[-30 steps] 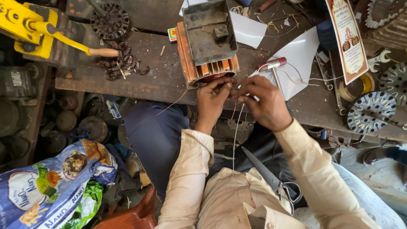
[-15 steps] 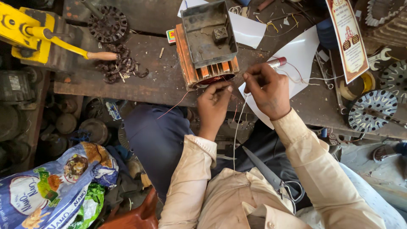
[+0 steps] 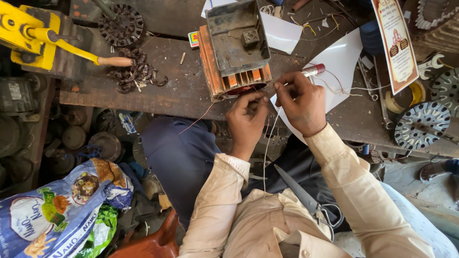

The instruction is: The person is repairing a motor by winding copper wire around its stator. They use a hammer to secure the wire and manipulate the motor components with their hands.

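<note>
Pinching a thin pale wire (image 3: pixel 267 143) w/ both hands at the near edge of the counter (image 3: pixel 158 95). Left hand (image 3: pixel 246 122) sits just under the motor stator (image 3: pixel 236 52), fingers (image 3: pixel 256 99) curled in and clenched on the wire right at the copper windings showing at the stator's lower end. Right hand (image 3: pixel 301 102) is just beside it, to the right, thumb & forefinger closed on the same wire up near the stator's corner; the other fingers are curled loosely. Wire drops from between the hands down toward the person's lap. A 2nd, reddish wire (image 3: pixel 198 119) trails off left from the windings, over the counter edge.

Stator: orange-ribbed body w/ a grey metal box on top, lying on the counter, lower end overhanging toward the person. White paper sheet (image 3: pixel 342 59) lies under & behind the right hand. Small red-capped tube (image 3: pixel 314 70) lies on it, just beyond the right fingertips; touching or not, can't tell.

Scissors (image 3: pixel 306 200) rest in the lap on the beige shirt, blades pointing up-left, near the hanging wire. Far left: yellow hand press (image 3: pixel 28 33) w/ wooden handle, dark pile of metal scraps (image 3: pixel 134 74) beside it. Right side: round slotted rotor plate (image 3: pixel 420 125) and a printed card (image 3: pixel 394 43). Lower left, on the floor: blue printed bag (image 3: pixel 52 215).
</note>
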